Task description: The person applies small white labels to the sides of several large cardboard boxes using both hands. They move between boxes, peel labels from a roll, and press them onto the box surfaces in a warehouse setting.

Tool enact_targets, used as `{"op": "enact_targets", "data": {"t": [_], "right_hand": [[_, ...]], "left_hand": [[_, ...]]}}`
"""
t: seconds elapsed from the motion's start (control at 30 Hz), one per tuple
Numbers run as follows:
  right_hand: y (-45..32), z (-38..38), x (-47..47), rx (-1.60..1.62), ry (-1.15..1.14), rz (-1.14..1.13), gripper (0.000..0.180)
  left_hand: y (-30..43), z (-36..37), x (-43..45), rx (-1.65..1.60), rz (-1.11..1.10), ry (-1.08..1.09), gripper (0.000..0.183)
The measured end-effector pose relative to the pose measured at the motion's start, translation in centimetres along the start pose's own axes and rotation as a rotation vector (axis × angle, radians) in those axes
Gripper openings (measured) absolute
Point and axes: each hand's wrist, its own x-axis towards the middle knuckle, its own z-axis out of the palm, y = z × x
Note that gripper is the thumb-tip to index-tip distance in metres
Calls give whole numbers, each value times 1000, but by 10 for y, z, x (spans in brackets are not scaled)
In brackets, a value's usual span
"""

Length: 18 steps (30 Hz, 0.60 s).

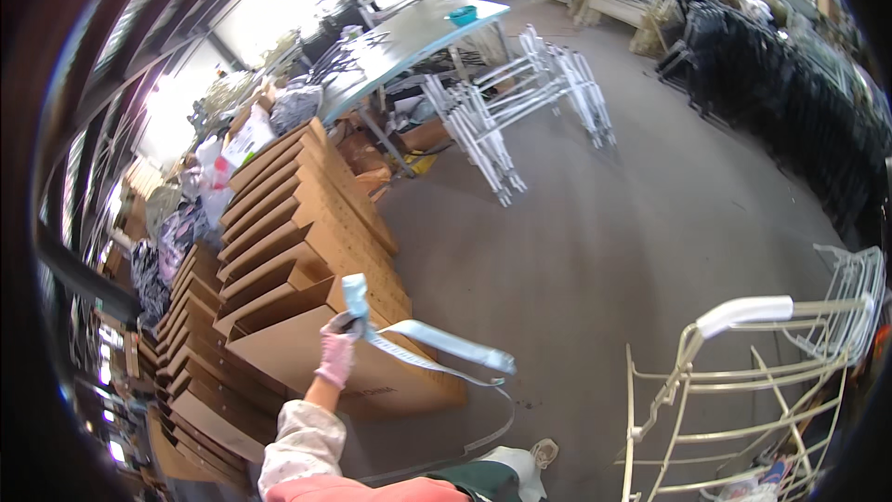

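Observation:
My left hand [337,354], in a pink glove with dark fingertips, grips a long pale-blue and white strip [446,345]. One end of the strip stands up above the fingers. The rest loops out to the right, and a thin white length trails down toward the floor; small marks run along part of it. Just behind the hand is the nearest of several open-topped cardboard boxes [300,341], which bears printing. Whether the hand touches that box, I cannot tell. My right hand is out of view.
More cardboard boxes [216,408] stand in a row at left. A cream metal rack [725,387] is at right. White folding frames [481,132] stand by a table [418,38] holding a teal bowl [463,14]. Black stacked items [773,84] line the far right.

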Motion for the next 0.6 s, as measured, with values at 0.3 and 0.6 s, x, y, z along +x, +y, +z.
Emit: {"op": "enact_targets", "data": {"t": [0.3,0.6], "right_hand": [[-84,111,108,-139,-263,-98,29],[-174,250,259,-186,-456,-204,36]], "left_hand": [[40,-122,-21,112,-485,-363,20],[10,-60,102,-29,-435,-665,22]]}}
